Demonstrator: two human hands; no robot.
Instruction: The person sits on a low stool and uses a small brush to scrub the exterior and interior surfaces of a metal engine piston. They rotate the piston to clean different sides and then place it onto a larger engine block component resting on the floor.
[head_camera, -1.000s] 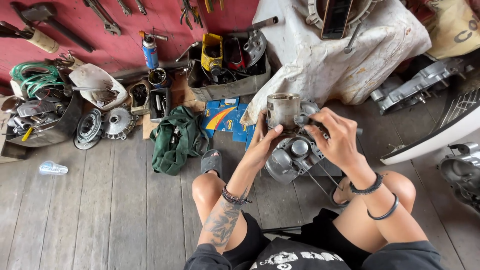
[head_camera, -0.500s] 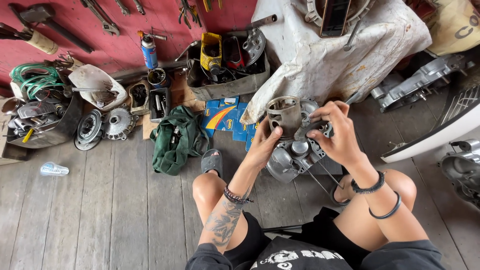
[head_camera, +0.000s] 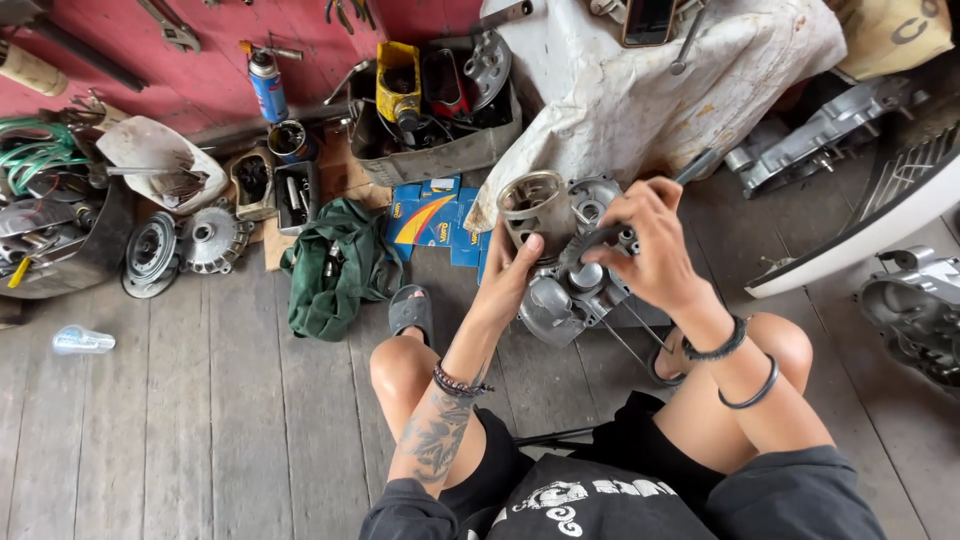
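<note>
Both hands on a grey engine case (head_camera: 560, 300)

The left hand (head_camera: 510, 280) steadies its cylinder (head_camera: 535, 205), fingers lightly curled against it; the right hand (head_camera: 645, 245) has fingers closed on the case top.

The engine casing (head_camera: 565, 285) is cast metal, dull grey and matt, as is the open cylinder (head_camera: 535, 205) on it. The floor (head_camera: 200, 420) is rough, weathered wooden planks. A green bag (head_camera: 335, 265) is soft, crumpled cloth. The white sheet (head_camera: 650, 90) looks like stained, creased fabric. The spray can (head_camera: 268, 85) is glossy.
</note>
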